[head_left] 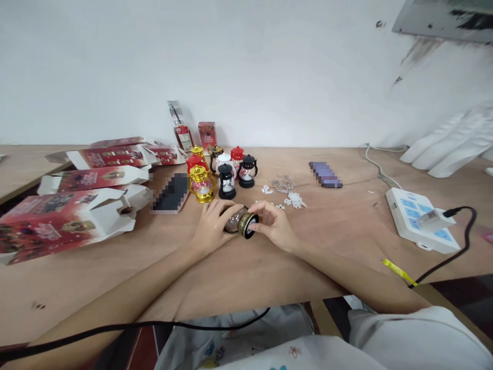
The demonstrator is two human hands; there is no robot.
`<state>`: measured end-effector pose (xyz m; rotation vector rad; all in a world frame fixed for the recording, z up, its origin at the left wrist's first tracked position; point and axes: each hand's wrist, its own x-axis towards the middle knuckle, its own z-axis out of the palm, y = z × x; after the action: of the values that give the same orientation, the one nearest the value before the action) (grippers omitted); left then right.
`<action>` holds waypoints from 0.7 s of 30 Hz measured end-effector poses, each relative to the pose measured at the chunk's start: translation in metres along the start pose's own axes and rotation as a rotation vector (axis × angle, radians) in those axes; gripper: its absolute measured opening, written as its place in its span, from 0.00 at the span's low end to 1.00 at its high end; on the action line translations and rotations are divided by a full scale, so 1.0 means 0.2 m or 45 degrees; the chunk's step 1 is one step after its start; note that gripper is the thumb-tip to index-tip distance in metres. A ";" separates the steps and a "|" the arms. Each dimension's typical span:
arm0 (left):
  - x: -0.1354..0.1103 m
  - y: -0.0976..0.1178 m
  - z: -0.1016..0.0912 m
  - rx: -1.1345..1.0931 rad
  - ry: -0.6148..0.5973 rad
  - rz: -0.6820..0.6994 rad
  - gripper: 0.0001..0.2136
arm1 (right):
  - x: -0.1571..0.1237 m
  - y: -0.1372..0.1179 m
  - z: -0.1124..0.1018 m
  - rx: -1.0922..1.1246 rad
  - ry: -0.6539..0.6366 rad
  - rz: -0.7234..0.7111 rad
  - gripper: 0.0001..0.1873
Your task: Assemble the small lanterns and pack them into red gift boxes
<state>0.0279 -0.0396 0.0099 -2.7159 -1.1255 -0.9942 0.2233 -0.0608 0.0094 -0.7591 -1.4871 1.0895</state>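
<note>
A small black-and-gold lantern [234, 222] lies on its side between my hands, its round base turned toward the right. My left hand [215, 223] is closed around the lantern's clear body. With thumb and fingers, my right hand [274, 224] grips the rim of the base, the thumb resting on its underside. Behind my hands stand several similar lanterns, among them a gold one [202, 187], a black one [227, 182] and a red one [237, 154]. Small white plastic pieces [295, 200] and a heap of thin metal wire parts [283, 183] lie just beyond my right hand.
Red-and-white cartons [65, 218] lie along the left side. Near the lanterns is a blurred dark phone-like object [171, 192]; another phone [325, 174] lies farther right. A white power strip [419, 221] with a plugged-in charger and a yellow strip-shaped item [399, 271] occupy the right side.
</note>
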 end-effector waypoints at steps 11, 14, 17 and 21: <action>0.00 0.02 0.01 -0.038 0.068 0.026 0.19 | 0.02 -0.01 -0.04 -0.040 -0.169 -0.130 0.18; 0.00 0.02 0.00 -0.100 0.080 0.019 0.19 | 0.04 -0.02 -0.07 -0.146 -0.199 -0.186 0.14; 0.01 0.03 -0.01 -0.213 0.093 -0.049 0.20 | 0.08 -0.05 -0.17 -0.532 -0.012 -0.193 0.08; 0.02 0.04 -0.01 -0.301 0.130 -0.103 0.20 | 0.12 -0.09 -0.32 -1.615 0.094 -0.090 0.11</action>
<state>0.0334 -0.0433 0.0155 -2.7740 -1.1776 -1.3418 0.2815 -0.0317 0.0349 -1.5359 -2.0534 -0.0828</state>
